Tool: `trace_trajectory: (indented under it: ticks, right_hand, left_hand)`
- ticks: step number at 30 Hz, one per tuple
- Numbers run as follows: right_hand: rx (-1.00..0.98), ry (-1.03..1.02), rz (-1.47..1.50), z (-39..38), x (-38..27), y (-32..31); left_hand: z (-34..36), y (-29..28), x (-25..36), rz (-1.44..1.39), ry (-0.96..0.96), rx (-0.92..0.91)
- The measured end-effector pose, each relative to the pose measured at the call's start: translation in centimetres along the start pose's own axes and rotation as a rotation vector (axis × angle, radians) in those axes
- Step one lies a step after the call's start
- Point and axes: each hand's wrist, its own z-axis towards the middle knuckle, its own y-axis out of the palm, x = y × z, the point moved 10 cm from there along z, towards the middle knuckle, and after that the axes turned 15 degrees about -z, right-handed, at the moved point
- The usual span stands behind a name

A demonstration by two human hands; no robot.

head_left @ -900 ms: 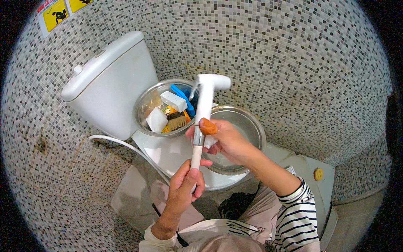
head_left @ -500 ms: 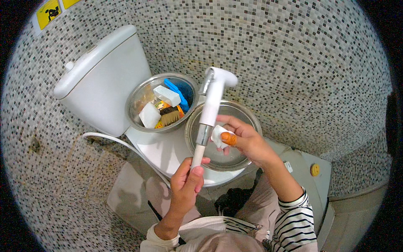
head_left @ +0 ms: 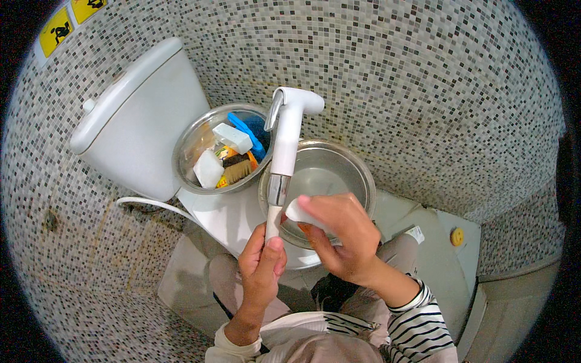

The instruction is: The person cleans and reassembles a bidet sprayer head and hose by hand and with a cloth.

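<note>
Bidet sprayer (head_left: pixel 288 130), white with a chrome lever, hangs in the air above a toilet, head towards twelve o'clock; it serves as the dial's centre below. Mosaic walls (head_left: pixel 393 91) in grey, black and white enclose the small room, and the floor (head_left: pixel 439 266) is pale grey. The toilet's tank (head_left: pixel 142 124) sits at nine o'clock and a white hose (head_left: pixel 154 201) curves at eight. The closed lid (head_left: pixel 212 218) carries the bowls.

Counted: one sprayer; two metal bowls, the fuller one (head_left: pixel 180 163) at nine o'clock, the other (head_left: pixel 370 187) at five; in the fuller bowl, two white blocks (head_left: pixel 232 138), one bristle brush (head_left: pixel 236 170), something blue, hard to make out, and yellow-orange wrapping. Two yellow signs (head_left: pixel 56 31) show at ten o'clock; one round yellow disc (head_left: pixel 457 236) lies at four.

Two hands: the left hand (head_left: pixel 262 260) is closed round the pale tube (head_left: pixel 274 222) under the chrome collar (head_left: pixel 278 190); the right hand (head_left: pixel 345 236), fingers bent, pinches a white wad (head_left: pixel 298 212) just beside that tube.

Compared with half a second ago, the right hand has turned over and come lower, and the sprayer leans less towards one o'clock.
</note>
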Motion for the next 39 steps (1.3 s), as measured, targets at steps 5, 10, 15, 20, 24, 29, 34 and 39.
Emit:
trace_trajectory:
  ticks: [5, 10, 15, 20, 24, 29, 34, 39]
  right_hand:
    - [0.092, 0.005, -0.066, -0.7, -1.2, 1.1]
    - [0.058, -0.007, -0.012, -1.8, -1.5, 1.9]
    - [0.014, 0.011, 0.091, -2.1, -1.1, 1.9]
    - [0.091, 0.044, 0.012, -0.8, -1.7, 1.1]
    - [0.026, 0.029, 0.069, -2.0, -2.3, 2.0]
    - [0.081, 0.129, 0.129, -1.9, -0.7, 0.8]
    - [0.143, 0.111, 0.123, -1.0, -1.6, 1.1]
    - [0.074, 0.086, 0.177, -2.1, -1.5, 2.1]
  left_hand:
    - [0.0, 0.4, 0.4, 0.121, 0.060, 0.026]
    - [-0.3, -0.6, 0.1, 0.152, 0.029, 0.037]
    - [-0.4, -1.6, -0.1, 0.090, 0.031, 0.087]
    - [-1.0, -0.5, 0.8, 0.117, 0.091, 0.057]
    - [-1.0, -0.9, 1.8, 0.140, 0.148, 0.104]
    - [-0.8, -0.5, 1.5, 0.000, 0.099, 0.057]
    - [-0.5, 0.0, 0.9, -0.089, 0.005, 0.058]
    - [0.1, -0.4, -0.4, -0.370, -0.124, -0.006]
